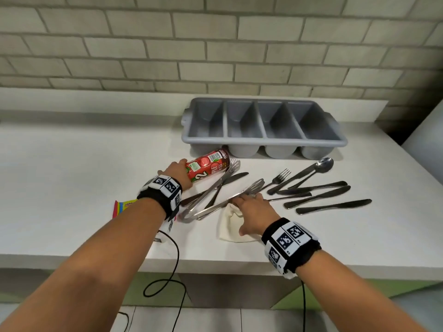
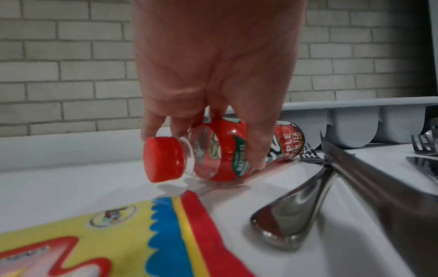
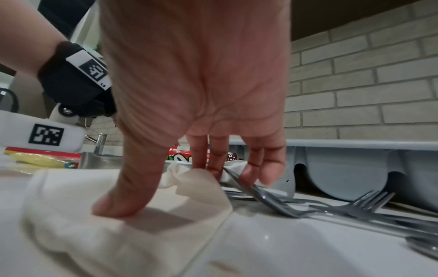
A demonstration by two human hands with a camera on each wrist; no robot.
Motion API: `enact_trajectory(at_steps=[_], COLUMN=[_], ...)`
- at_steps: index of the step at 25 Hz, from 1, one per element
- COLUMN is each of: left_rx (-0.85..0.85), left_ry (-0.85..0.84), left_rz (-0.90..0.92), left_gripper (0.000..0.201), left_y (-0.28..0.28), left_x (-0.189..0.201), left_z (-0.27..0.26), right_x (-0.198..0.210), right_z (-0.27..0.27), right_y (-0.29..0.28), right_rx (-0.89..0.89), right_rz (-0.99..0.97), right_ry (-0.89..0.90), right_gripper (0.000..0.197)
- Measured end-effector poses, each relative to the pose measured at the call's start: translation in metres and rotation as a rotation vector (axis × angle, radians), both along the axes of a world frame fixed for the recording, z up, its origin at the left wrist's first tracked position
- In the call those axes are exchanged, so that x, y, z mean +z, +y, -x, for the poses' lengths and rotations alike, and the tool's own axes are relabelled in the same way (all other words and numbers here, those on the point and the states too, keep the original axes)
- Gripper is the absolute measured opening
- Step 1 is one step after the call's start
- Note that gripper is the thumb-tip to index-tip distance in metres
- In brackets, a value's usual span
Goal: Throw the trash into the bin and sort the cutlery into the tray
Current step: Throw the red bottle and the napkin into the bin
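Note:
A red-labelled drink bottle (image 1: pixel 207 168) (image 2: pixel 218 150) with a red cap lies on its side on the white counter. My left hand (image 1: pixel 185 174) grips it, thumb on one side and fingers on the other. A crumpled white napkin (image 1: pixel 227 226) (image 3: pixel 94 243) lies near the front edge. My right hand (image 1: pixel 249 207) (image 3: pixel 175 191) rests on it, thumb pressing down, straight fingers touching its bunched far end beside a fork (image 3: pixel 272 202). Forks (image 1: pixel 279 177), knives (image 1: pixel 335 204), a spoon (image 1: pixel 323 164) and tongs (image 1: pixel 211 202) lie scattered. The grey four-compartment tray (image 1: pixel 266 141) stands empty behind. No bin is in view.
A yellow, blue and red snack wrapper (image 1: pixel 122 207) (image 2: pixel 118 234) lies under my left wrist. A brick wall backs the counter. Black cables (image 1: pixel 172 271) hang over the counter's front edge. A white surface rises at the far right.

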State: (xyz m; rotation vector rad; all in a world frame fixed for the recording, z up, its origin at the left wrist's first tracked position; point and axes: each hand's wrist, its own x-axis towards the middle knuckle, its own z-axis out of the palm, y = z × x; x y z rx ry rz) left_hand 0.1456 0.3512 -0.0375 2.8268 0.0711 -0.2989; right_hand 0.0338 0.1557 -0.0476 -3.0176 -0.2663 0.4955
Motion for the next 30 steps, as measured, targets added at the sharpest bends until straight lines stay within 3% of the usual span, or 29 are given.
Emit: enact_trajectory(at_steps=[2,6,11,15,19,21,24,26,30], left_rx=[0.003,0.01,0.005,0.016,-0.032,-0.07,-0.18,-0.262,-0.369], left_ry=[-0.044,-0.108,-0.184,-0.308,-0.365,-0.302,-0.064,0.129,0.416], left_rz=[0.038,0.125,0.208,0.287,0.602,0.775,0.943,0.995,0.965], left_gripper=[0.058,0.062,0.069,0.072,0.07,0.068,0.055,0.043,0.049], left_y=[0.001,0.006,0.016,0.009,-0.038,-0.07,-0.129,-0.166,-0.231], left_x=[-0.002,-0.006,0.01,0.037,0.053,0.056,0.053,0.042,0.002], left_z=[0.0,0.009,0.033,0.065,0.103,0.124,0.168,0.198,0.254], right_x=[0.002,0.0,0.01,0.032,0.046,0.044,0.036,0.026,-0.013], right_z=[-0.001,-0.001,0.005,0.016,0.039,0.057,0.099,0.135,0.218], right_y=[0.003,0.007,0.01,0.001,-0.037,-0.063,-0.117,-0.158,-0.238], right_rx=[-0.021,-0.048,-0.08,-0.203,-0.388,-0.468,-0.586,-0.692,-1.015], right_rz=[0.054,0.048,-0.037,-0.332,-0.662,-0.717,-0.761,-0.778,-0.773], right_ry=[-0.015,-0.11,-0.175,-0.233,-0.274,-0.343,-0.454,-0.495,-0.522], right_gripper=[0.076,0.037,0.037,0.034,0.029,0.033,0.034,0.032,0.035])
